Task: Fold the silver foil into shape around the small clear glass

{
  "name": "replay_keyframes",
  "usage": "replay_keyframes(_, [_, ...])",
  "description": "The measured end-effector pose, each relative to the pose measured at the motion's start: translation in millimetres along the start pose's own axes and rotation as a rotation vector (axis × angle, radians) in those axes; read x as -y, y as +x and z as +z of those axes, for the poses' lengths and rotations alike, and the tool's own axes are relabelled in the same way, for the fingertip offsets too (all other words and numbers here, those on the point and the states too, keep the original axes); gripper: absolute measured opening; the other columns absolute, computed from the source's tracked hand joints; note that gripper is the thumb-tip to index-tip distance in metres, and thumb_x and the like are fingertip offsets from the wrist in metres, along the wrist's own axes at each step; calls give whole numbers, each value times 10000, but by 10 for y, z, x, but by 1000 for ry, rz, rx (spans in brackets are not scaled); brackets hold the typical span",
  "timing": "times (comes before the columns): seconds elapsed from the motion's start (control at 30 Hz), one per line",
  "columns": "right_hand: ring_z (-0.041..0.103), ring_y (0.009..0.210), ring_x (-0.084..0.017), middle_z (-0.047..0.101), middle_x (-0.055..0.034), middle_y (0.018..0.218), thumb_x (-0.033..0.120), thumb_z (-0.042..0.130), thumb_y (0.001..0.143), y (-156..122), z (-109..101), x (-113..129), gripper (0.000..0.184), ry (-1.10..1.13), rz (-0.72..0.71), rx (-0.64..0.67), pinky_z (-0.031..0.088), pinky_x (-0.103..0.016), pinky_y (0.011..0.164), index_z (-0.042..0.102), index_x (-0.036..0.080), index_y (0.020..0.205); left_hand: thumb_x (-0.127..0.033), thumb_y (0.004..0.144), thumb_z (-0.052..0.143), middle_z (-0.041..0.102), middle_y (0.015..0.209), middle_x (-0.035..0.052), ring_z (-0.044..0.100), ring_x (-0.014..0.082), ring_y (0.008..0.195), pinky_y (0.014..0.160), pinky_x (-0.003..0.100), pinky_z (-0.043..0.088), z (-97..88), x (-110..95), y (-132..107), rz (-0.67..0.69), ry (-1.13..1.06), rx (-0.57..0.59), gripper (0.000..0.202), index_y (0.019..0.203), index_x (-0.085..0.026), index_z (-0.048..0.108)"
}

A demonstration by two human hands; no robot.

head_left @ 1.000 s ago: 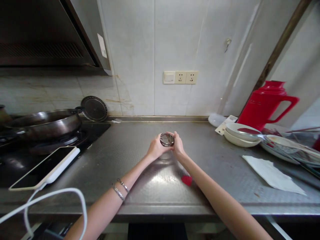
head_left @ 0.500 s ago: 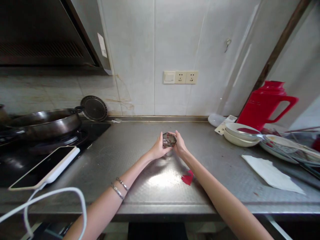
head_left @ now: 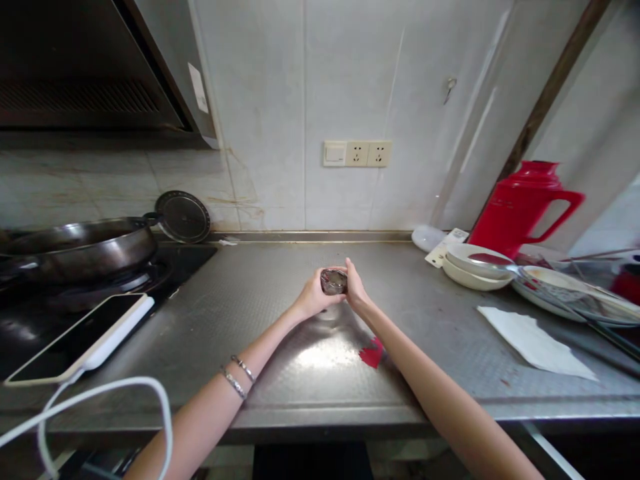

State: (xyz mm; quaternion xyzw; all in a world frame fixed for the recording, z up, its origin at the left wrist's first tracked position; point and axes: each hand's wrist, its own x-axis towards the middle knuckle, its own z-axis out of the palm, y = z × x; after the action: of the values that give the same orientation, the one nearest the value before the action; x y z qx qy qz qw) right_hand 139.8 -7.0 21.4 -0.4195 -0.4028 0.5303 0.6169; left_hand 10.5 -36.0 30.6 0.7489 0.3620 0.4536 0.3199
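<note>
Between my two hands, above the metal worktop, is a small round item with a shiny, see-through surface, dark edges and reddish patches [head_left: 334,282]; its exact kind is unclear. My left hand [head_left: 312,295] curls round its left side, the thumb passing along the near edge. From the right, my right hand [head_left: 355,288] presses against it with the fingers pointing up and away. Most of the item's sides and underside are hidden by my palms. Below my right wrist lies a torn red scrap [head_left: 371,353] on the worktop [head_left: 280,380].
At left, a steel pan [head_left: 85,250] sits on the black hob, with a phone [head_left: 83,337] and white cable [head_left: 125,382] in front. At right stand a red thermos [head_left: 517,210], stacked bowls [head_left: 477,273], plates [head_left: 575,297] and a white paper sheet [head_left: 535,341].
Both hands have closed in more tightly round the shiny item, and less of it shows. The whole view has shifted slightly; things on the worktop stay in place.
</note>
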Motion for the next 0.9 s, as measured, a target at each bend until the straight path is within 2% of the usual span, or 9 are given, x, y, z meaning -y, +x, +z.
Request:
replay_keyframes(0.2, [667,747,-214,719,-44,692,658,440,747,7,50,-75,534,25,-35,-76,504,-316,737,694,189,716,-315,563,823,645,1079,103,617,244,1015,893,388,473,29,12,-10,-18,98,-140,660,1115,-175,489])
replay_keyframes(0.43, [658,791,-200,724,-30,770,610,458,751,-29,156,-148,483,72,-119,-82,484,-297,770,687,189,805,-362,605,797,589,1140,164,574,276,1090,913,416,452,61,82,-9,-59,196,-305,738,1187,-148,397])
replay_keyframes(0.67, [658,776,-216,715,-29,696,597,450,750,3,100,-46,457,80,-56,-110,487,-298,722,673,198,729,-370,570,821,631,1079,139,619,274,1014,879,426,473,37,91,19,-111,97,-209,773,1182,-159,399])
replay_keyframes(0.8, [656,757,-233,717,-61,683,569,421,771,19,23,47,462,86,-21,-69,479,-306,660,671,191,680,-386,580,815,649,1046,112,623,258,1016,892,413,476,21,70,24,-87,36,-213,758,1183,-165,410])
replay_keyframes(0.9, [645,713,-215,718,-50,702,510,460,753,6,-5,85,388,64,-40,-90,461,-291,628,666,190,679,-385,591,809,656,1043,108,632,242,998,887,396,487,32,42,13,-99,-24,-199,739,1176,-163,416])
